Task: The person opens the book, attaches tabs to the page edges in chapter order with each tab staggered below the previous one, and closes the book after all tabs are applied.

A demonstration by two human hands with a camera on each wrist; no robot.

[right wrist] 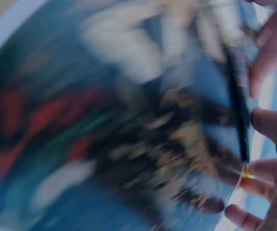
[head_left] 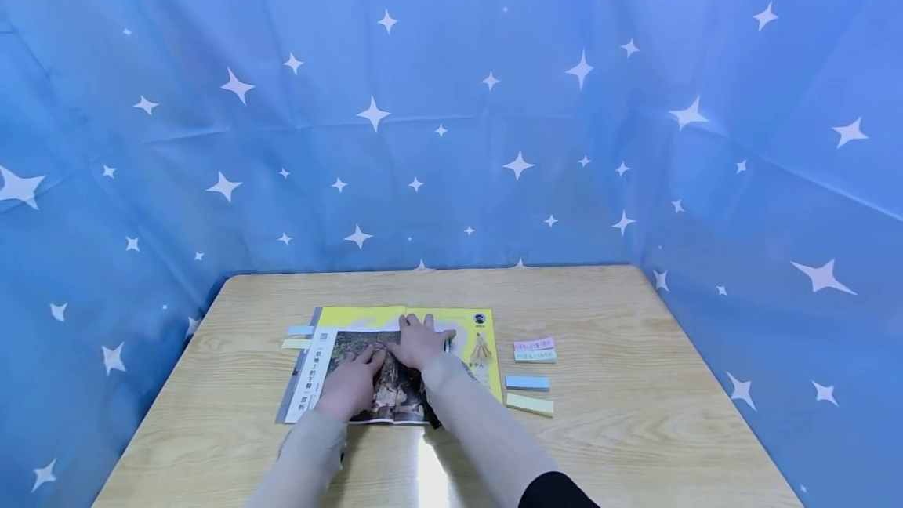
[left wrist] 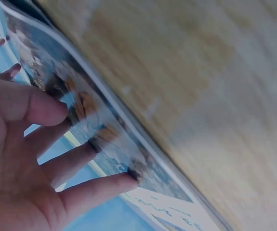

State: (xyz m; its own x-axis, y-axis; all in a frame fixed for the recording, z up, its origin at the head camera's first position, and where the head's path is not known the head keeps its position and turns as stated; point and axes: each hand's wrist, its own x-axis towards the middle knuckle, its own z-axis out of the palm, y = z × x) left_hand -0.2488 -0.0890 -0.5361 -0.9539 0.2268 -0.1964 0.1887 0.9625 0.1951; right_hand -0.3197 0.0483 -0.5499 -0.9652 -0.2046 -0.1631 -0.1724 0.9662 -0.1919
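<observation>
An open magazine (head_left: 306, 382) lies on the wooden table, a large painting printed across its spread. My left hand (head_left: 350, 386) rests on the left part of the picture with its fingers spread. Higher up, near the middle fold, my right hand (head_left: 421, 342) touches the spread, fingers extended. The right-hand painted page (right wrist: 128, 120) bows up close to the right wrist camera, and a yellow page (head_left: 480, 355) shows beyond it. A dark narrow strip (right wrist: 237, 101) runs near the right thumb; what it is I cannot tell. The left palm (left wrist: 13, 159) faces its camera over the picture.
Blue (head_left: 300, 330) and cream (head_left: 296, 343) sticky tabs stick out from the magazine's left edge. Right of it lie pink and green notes with handwriting (head_left: 534, 350), a blue note (head_left: 527, 382) and a yellow note (head_left: 530, 404). A starry blue curtain (head_left: 451, 202) surrounds the table.
</observation>
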